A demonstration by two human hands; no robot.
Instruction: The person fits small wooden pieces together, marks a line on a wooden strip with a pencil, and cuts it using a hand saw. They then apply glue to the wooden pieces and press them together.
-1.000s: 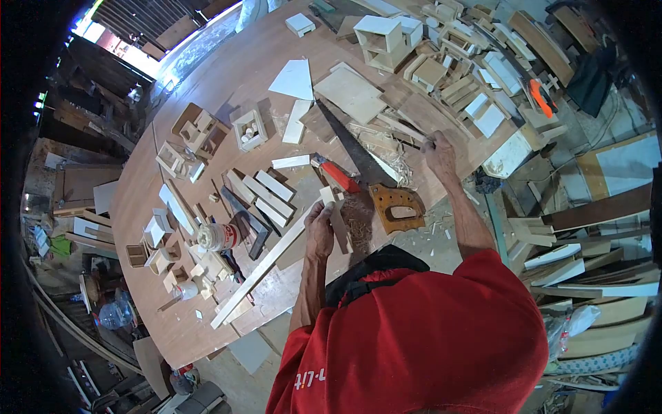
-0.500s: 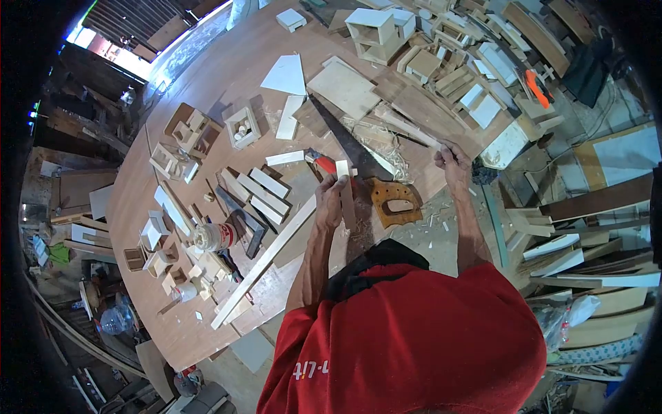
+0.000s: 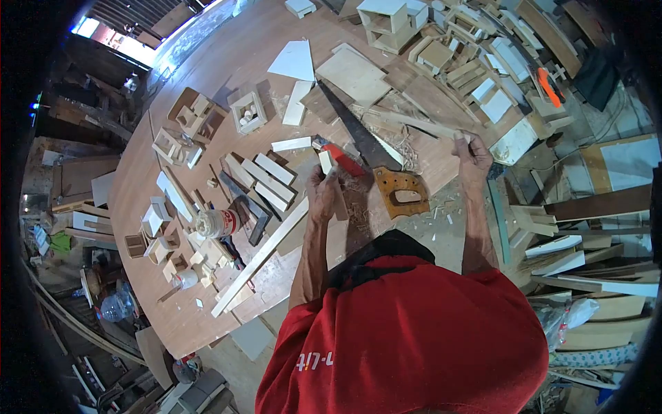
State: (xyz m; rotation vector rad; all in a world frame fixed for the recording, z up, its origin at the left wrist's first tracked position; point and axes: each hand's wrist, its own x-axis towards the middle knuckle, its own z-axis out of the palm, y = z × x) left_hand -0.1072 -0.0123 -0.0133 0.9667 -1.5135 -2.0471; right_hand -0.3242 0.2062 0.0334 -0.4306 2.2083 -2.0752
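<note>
My left hand (image 3: 321, 196) is closed in a pinch on a small pale wood block (image 3: 326, 162), held upright over the table's near side. Just beyond that block lies a red-handled tool (image 3: 345, 160), partly covered by it in this view. My right hand (image 3: 474, 159) has its fingers closed on the near end of a long thin wood strip (image 3: 424, 125), which slants away to the left over shavings. Between my hands rests a handsaw (image 3: 400, 190) with a brown wooden handle, its dark blade pointing away from me.
Cut wood strips (image 3: 265, 181), a square (image 3: 256, 224) and a plastic jar (image 3: 217, 223) lie to the left on the round table (image 3: 207, 314). Small wooden box pieces (image 3: 196, 114) stand behind them. More wood parts crowd the far right, with an orange-handled saw (image 3: 549, 87).
The view has shifted slightly. My left hand has drawn left with the block, away from the red-handled tool. My right hand has moved a little right, still gripping the strip.
</note>
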